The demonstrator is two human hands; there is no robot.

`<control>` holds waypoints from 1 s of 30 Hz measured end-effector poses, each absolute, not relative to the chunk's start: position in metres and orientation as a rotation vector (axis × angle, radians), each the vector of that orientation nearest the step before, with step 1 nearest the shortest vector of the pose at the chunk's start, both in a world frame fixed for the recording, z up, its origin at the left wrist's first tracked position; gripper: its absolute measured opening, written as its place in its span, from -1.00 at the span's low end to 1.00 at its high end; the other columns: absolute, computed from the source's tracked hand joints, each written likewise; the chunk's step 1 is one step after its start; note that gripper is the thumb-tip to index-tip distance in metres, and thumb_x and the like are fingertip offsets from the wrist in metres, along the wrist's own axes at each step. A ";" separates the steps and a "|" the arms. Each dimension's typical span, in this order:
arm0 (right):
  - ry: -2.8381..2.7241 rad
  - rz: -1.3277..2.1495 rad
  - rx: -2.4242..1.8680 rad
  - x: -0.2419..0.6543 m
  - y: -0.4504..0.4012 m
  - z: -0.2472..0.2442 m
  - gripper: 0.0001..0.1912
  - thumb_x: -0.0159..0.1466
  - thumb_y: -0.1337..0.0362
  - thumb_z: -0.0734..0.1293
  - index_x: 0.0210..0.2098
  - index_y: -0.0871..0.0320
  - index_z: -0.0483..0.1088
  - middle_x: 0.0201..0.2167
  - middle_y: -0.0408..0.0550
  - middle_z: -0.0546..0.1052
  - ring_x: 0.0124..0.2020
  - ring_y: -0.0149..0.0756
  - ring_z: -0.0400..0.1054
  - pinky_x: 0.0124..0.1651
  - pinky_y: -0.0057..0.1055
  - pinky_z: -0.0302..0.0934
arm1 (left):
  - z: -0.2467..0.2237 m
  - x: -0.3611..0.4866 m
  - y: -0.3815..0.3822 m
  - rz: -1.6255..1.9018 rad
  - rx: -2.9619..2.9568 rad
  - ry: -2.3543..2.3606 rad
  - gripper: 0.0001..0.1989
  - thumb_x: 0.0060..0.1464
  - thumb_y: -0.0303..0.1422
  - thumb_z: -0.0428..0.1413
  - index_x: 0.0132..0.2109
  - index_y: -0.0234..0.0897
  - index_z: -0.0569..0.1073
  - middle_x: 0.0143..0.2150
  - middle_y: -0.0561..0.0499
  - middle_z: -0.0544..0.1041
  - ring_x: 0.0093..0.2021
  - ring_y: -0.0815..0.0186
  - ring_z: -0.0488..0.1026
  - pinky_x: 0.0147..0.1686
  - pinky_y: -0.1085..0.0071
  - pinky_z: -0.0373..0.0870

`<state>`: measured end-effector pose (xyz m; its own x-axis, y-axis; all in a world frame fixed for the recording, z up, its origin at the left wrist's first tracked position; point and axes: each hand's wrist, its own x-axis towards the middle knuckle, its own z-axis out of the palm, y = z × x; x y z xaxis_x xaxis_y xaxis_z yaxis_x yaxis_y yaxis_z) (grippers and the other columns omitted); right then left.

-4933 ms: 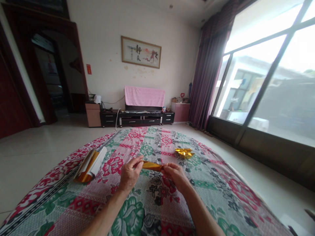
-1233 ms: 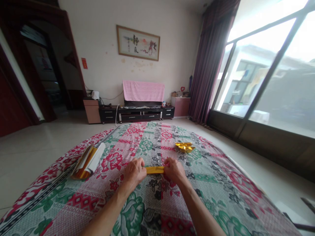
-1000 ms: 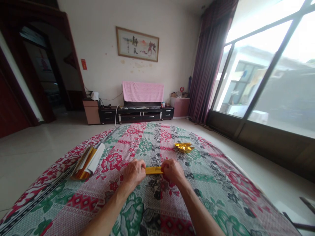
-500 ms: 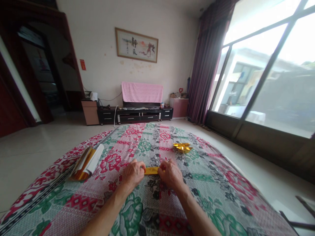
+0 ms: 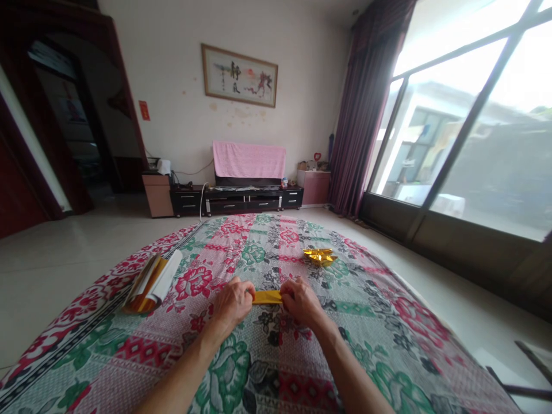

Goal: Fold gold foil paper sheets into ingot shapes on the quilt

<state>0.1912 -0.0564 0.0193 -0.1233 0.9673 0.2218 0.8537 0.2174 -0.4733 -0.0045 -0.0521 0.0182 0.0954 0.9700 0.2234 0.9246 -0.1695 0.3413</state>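
Observation:
A narrow folded strip of gold paper (image 5: 267, 296) stretches level between my two hands, just over the flowered cloth. My left hand (image 5: 234, 300) is closed, pinching the strip's left end between thumb and fingers. At the other end my right hand (image 5: 301, 300) is closed on the strip in the same way. Past my right hand lie shiny folded gold foil pieces (image 5: 319, 257), too close together to tell apart. To the left rests a loosely curled stack of gold and white paper sheets (image 5: 153, 283).
The flowered cloth (image 5: 241, 253) covers a rounded table. Beyond it stand a low black TV cabinet (image 5: 245, 206) and a screen under a pink cloth (image 5: 249, 159). A large window (image 5: 470, 132) and a purple curtain (image 5: 357, 115) are on the right, a dark doorway (image 5: 73, 126) on the left.
My right hand has shifted slightly to the right along the strip, so a little more of the gold paper shows between my hands. My left hand stays nearly in place.

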 end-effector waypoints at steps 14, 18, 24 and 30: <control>-1.845 0.152 -1.846 0.174 -0.062 0.019 -0.68 0.23 0.10 0.15 -0.44 0.11 0.44 -0.42 -0.06 0.41 -0.36 -0.34 0.30 -0.25 -0.46 0.08 | 0.019 -0.004 -0.057 0.642 2.306 1.927 -0.75 0.04 -0.43 -0.08 -0.35 -0.12 0.50 -0.36 0.02 0.39 -0.38 0.34 0.37 -0.42 0.45 0.14; -1.802 0.025 -1.869 0.166 -0.063 0.012 -0.69 0.17 0.01 0.22 -0.46 0.10 0.40 -0.40 -0.06 0.37 -0.35 -0.32 0.28 -0.24 -0.44 0.08 | 0.019 -0.005 -0.058 0.656 2.326 1.926 -0.75 0.05 -0.43 -0.08 -0.34 -0.12 0.49 -0.36 0.02 0.38 -0.38 0.34 0.36 -0.41 0.45 0.14; -1.832 -0.023 -1.870 0.166 -0.064 0.009 -0.70 0.13 -0.02 0.26 -0.43 0.09 0.37 -0.37 -0.05 0.36 -0.31 -0.27 0.28 -0.25 -0.41 0.07 | 0.022 -0.004 -0.059 0.600 2.310 1.936 -0.75 0.07 -0.43 -0.08 -0.32 -0.13 0.50 -0.33 0.01 0.39 -0.35 0.34 0.37 -0.40 0.45 0.16; -1.860 -0.034 -1.863 0.166 -0.066 0.010 -0.69 0.13 -0.02 0.26 -0.39 0.11 0.36 -0.35 -0.04 0.37 -0.30 -0.25 0.29 -0.26 -0.39 0.07 | 0.020 -0.004 -0.059 0.602 2.320 1.929 -0.75 0.08 -0.43 -0.08 -0.31 -0.14 0.50 -0.33 0.01 0.39 -0.33 0.34 0.38 -0.36 0.46 0.19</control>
<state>0.1659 -0.0664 0.0102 0.0646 0.9302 0.3612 0.9430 0.0615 -0.3271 -0.0036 -0.0587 0.0204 0.1382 0.9573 0.2540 0.9319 -0.2125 0.2939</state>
